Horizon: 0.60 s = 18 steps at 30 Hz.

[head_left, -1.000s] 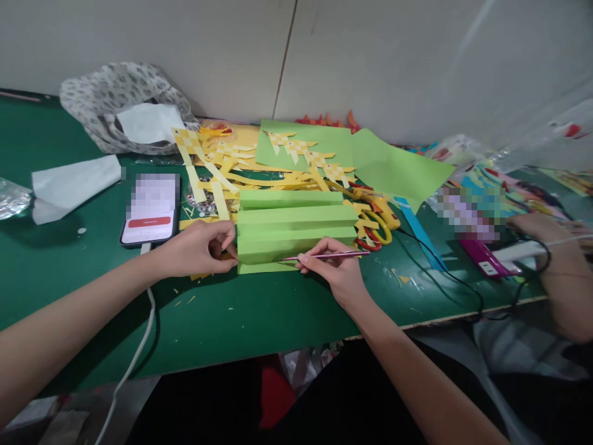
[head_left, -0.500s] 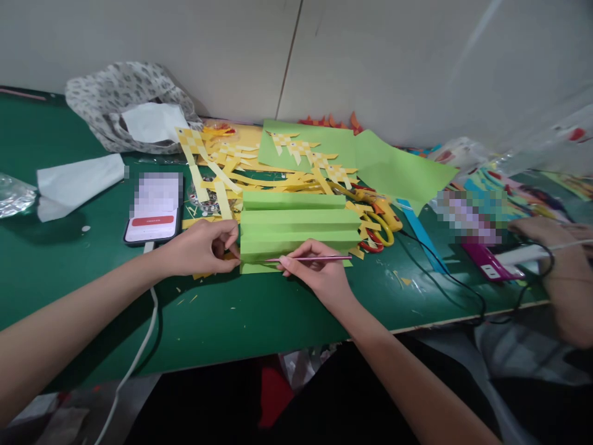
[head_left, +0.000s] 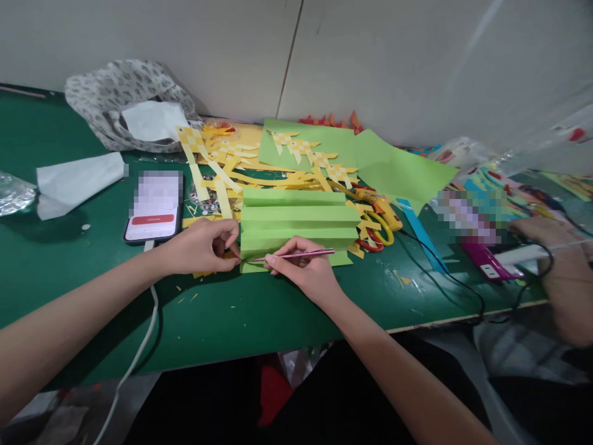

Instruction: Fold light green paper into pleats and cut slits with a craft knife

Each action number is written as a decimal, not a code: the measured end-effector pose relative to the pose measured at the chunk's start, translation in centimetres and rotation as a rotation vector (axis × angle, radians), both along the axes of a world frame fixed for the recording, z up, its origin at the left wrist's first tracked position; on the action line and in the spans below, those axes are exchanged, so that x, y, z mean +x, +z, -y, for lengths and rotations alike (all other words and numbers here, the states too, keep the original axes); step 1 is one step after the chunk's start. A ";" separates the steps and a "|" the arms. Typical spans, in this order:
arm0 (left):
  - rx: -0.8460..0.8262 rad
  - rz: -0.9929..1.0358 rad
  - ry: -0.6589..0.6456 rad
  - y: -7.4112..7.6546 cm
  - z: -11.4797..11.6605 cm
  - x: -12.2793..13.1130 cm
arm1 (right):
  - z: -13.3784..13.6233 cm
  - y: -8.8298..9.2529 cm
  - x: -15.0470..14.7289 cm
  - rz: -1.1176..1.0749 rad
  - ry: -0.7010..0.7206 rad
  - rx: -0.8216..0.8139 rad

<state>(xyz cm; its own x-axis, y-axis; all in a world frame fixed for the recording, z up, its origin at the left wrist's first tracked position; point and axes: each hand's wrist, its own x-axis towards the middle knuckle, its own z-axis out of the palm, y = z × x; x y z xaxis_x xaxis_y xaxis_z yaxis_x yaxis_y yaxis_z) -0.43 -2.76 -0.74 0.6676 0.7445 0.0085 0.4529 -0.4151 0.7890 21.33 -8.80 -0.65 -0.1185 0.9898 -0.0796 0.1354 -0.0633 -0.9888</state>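
A sheet of light green paper (head_left: 296, 215), folded into accordion pleats, lies on the green table in front of me. At its lower left corner, the thumb and fingertip of my left hand (head_left: 204, 246) are pinched together on the edge. My right hand (head_left: 303, 267) grips a slim pink pen (head_left: 308, 253), held at a low slant across the lowest pleat. The pen's tip points left, close to my left fingertips, and seems to touch the paper.
Left of the paper stands a phone (head_left: 154, 207) with a white cable. Yellow paper strips (head_left: 273, 179), woven yellow paper fish (head_left: 299, 148) and another green sheet (head_left: 403, 167) lie behind. Scissors (head_left: 382, 228) and a yellow glue gun (head_left: 386, 210) sit at right, near another person's hand (head_left: 540, 238).
My right hand has slid left with the pen, so the tip is nearer my left fingertips. My left hand and the pleated paper have stayed put.
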 end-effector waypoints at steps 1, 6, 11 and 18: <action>-0.002 0.001 -0.002 0.0 0.0 0.0 | 0.0 0.1 0.0 -0.004 -0.005 -0.005; -0.015 0.003 0.000 -0.3 -0.1 -0.1 | 0.0 0.3 0.7 -0.020 -0.041 -0.020; -0.011 0.005 -0.001 -0.3 -0.1 -0.2 | 0.0 -0.1 2.2 -0.038 -0.064 0.012; -0.055 0.013 -0.002 -0.1 0.0 -0.1 | 0.1 -0.2 3.9 -0.044 -0.073 0.043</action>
<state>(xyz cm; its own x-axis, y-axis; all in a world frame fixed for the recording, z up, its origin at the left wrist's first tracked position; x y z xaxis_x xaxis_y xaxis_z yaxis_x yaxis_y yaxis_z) -0.52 -2.78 -0.80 0.6689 0.7429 -0.0234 0.4414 -0.3717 0.8167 25.18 -8.88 -0.88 -0.0486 0.9983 -0.0334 0.0887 -0.0290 -0.9956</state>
